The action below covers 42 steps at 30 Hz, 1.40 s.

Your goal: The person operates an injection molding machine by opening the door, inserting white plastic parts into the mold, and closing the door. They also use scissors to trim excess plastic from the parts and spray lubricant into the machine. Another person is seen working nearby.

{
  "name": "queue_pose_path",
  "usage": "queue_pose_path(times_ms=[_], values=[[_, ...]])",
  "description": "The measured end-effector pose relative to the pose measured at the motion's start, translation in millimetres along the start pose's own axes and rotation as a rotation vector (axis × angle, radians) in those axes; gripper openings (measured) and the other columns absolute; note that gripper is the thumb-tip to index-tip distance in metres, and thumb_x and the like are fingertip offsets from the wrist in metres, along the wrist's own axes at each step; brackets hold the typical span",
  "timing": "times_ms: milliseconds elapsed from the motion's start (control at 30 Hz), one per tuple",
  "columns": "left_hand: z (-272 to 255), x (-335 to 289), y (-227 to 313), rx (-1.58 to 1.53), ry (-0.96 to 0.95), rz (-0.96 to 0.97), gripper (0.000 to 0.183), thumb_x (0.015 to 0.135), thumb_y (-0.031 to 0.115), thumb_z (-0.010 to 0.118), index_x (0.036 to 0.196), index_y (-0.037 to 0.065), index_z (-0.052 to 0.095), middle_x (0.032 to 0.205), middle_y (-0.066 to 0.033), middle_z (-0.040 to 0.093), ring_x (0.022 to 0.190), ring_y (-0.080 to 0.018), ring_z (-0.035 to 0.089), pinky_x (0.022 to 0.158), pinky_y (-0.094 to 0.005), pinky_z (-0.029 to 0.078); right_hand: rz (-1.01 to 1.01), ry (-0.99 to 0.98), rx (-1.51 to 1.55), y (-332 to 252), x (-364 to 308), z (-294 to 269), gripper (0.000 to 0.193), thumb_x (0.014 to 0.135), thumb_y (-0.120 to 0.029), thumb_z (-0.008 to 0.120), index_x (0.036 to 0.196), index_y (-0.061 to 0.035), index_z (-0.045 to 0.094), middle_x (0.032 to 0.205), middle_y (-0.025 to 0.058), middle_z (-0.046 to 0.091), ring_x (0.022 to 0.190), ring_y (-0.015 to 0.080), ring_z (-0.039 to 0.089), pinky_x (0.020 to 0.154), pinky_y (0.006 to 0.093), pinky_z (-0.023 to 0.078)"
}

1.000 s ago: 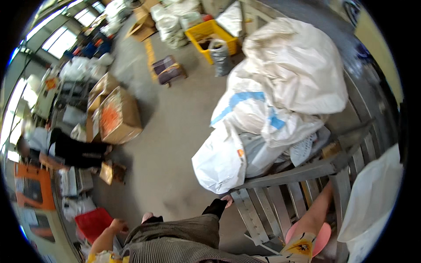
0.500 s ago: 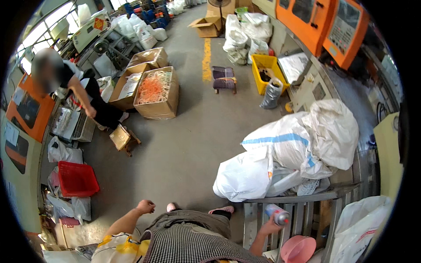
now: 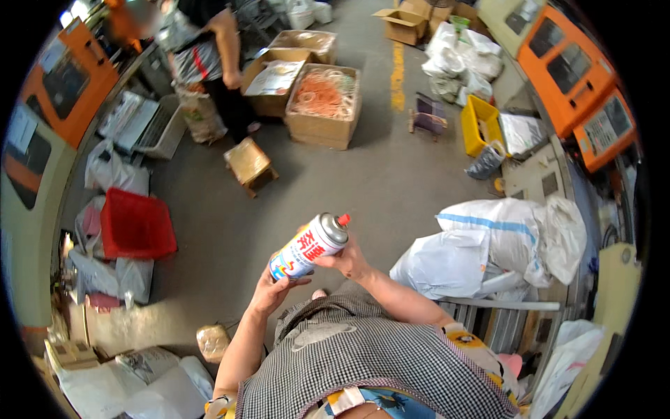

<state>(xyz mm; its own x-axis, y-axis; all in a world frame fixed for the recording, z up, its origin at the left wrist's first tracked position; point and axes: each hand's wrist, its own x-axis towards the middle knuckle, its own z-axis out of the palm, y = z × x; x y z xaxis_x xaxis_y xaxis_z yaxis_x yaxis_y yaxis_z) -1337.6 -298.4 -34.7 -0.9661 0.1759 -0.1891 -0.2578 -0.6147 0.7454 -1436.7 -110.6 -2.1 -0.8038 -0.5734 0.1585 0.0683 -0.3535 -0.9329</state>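
Note:
In front of my apron I hold a spray can (image 3: 301, 250), white with coloured print, a silver shoulder and a red nozzle. It is tilted, with its top toward the upper right. My left hand (image 3: 273, 290) holds the bottom end from below. My right hand (image 3: 347, 262) grips the side near the top, its fingers partly hidden behind the can.
A person (image 3: 222, 56) stands at the far left beside a small wooden stool (image 3: 248, 165) and a cardboard box of orange strands (image 3: 323, 126). A red basket (image 3: 138, 225) is at left. White sacks (image 3: 453, 258) lie at right on a metal rack (image 3: 502, 322).
The spray can has come from over the rack at right to in front of me. My left hand, empty before, now holds it too. The other person has stood up, and the view has shifted.

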Motion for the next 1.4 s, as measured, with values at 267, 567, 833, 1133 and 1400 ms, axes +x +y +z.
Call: queue_pose_path(times_ms=[267, 567, 833, 1133, 1400], values=[[-100, -7, 119, 0.051, 0.495, 0.465, 0.084, 0.057, 0.022, 0.086, 0.12, 0.002, 0.036, 0.11, -0.0087, 0.052, 0.1, -0.0198, 0.055, 0.084, -0.0327, 0.049, 0.068, -0.364, 0.343, 33, 198, 126, 0.095, 0.069, -0.01, 0.073, 0.141, -0.0099, 0.011, 0.128, 0.0177, 0.043, 0.123, 0.0301, 0.042, 0.102, 0.046, 0.035], [-233, 32, 269, 0.309, 0.96, 0.658, 0.084, 0.056, 0.019, 0.086, 0.121, 0.003, 0.035, 0.111, -0.0088, 0.047, 0.102, -0.0196, 0.051, 0.088, -0.0315, 0.044, -0.085, -0.578, 0.448, 121, 430, 260, 0.105, 0.076, -0.012, 0.071, 0.141, -0.0277, -0.011, 0.133, 0.0242, 0.035, 0.116, 0.0375, 0.047, 0.095, 0.0513, 0.042], [-357, 73, 400, 0.775, 1.299, 0.814, 0.078, 0.054, 0.006, 0.083, 0.117, 0.004, 0.037, 0.111, -0.01, 0.045, 0.102, -0.0206, 0.049, 0.09, -0.0339, 0.041, -0.05, -0.659, 0.545, 182, 608, 373, 0.091, 0.079, -0.019, 0.068, 0.14, -0.0272, 0.001, 0.132, 0.0262, 0.034, 0.114, 0.039, 0.049, 0.093, 0.0506, 0.044], [-535, 154, 577, 0.46, 1.002, 0.597, 0.069, 0.062, 0.002, 0.076, 0.117, 0.005, 0.035, 0.1, -0.0075, 0.05, 0.088, -0.0161, 0.054, 0.074, -0.0263, 0.048, -0.121, -0.283, 0.396, 250, 808, 459, 0.091, 0.077, -0.014, 0.07, 0.141, -0.0221, 0.005, 0.124, 0.0203, 0.041, 0.11, 0.037, 0.052, 0.092, 0.0511, 0.044], [-668, 262, 692, 0.392, 0.821, 0.456, 0.068, 0.066, 0.006, 0.08, 0.117, 0.002, 0.036, 0.103, -0.0105, 0.053, 0.091, -0.0172, 0.056, 0.078, -0.029, 0.05, -0.144, -0.023, 0.341, 306, 987, 486, 0.084, 0.072, -0.001, 0.063, 0.139, -0.0169, 0.015, 0.114, 0.0132, 0.045, 0.089, 0.029, 0.061, 0.077, 0.0425, 0.053]])
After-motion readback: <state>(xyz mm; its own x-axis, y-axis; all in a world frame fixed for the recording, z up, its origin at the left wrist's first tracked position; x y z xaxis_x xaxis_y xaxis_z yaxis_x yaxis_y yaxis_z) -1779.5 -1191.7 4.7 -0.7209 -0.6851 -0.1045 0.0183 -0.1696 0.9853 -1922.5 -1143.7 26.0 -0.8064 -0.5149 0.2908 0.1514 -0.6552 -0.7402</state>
